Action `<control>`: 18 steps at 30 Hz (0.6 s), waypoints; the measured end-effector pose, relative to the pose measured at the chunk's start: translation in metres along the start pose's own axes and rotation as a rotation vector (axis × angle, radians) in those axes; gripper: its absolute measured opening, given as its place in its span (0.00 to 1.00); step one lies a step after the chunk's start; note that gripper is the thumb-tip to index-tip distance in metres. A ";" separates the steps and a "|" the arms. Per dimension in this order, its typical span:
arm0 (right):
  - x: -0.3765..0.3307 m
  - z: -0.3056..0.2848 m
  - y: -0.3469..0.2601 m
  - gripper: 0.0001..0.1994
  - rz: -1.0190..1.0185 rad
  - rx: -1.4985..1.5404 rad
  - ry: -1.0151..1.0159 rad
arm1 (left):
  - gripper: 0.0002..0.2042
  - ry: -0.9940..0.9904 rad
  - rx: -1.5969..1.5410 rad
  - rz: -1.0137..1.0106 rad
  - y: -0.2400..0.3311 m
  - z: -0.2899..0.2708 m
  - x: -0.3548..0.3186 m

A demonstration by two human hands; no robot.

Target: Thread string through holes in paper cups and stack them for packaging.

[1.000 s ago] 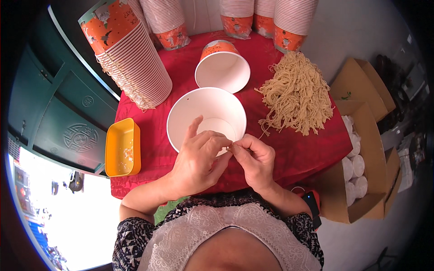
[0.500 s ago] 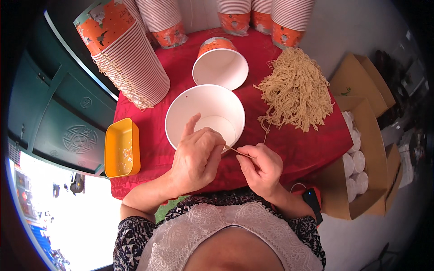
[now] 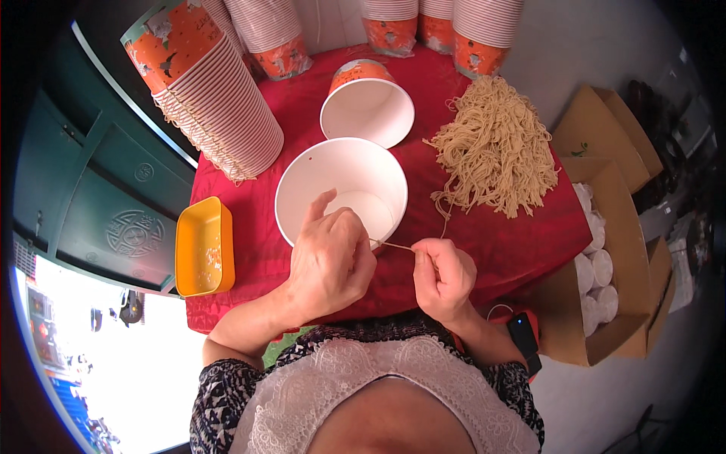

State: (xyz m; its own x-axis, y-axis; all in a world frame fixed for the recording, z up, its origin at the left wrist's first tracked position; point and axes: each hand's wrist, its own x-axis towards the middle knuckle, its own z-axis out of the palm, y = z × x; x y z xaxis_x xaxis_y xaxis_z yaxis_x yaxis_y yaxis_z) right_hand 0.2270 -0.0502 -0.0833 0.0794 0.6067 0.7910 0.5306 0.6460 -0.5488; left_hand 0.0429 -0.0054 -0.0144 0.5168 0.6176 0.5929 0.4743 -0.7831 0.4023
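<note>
A pale tan string stretches taut between my hands, at the near rim of a white-lined paper bucket. My left hand is closed on the string against that rim, one finger raised over the opening; its grip on the rim is partly hidden. Thumb and curled fingers of my right hand pinch the string just right of the bucket. Beyond the right hand, a strand leads up to a heaped pile of tan strings. A second bucket lies on its side behind the first.
On the left of the red-covered table are a leaning stack of nested buckets, strings hanging along its rims, and a yellow tray with small scraps. More bucket stacks line the back. Right of the table is a cardboard box of white rolls.
My right hand has drawn slightly to the right, and the string between the hands is longer and straighter. The left hand has barely shifted at the rim.
</note>
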 end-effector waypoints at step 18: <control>0.052 -0.046 0.057 0.05 0.388 0.387 0.081 | 0.30 -0.392 0.431 0.033 -0.017 -0.066 0.009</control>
State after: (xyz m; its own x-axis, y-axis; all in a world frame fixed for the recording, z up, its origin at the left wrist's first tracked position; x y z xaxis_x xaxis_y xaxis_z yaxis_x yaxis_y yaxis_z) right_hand 0.3004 -0.0033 -0.0612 0.2797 0.8066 0.5208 0.1018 0.5145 -0.8514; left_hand -0.0079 0.0088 0.0305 0.7225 0.6388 0.2646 0.6583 -0.7525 0.0192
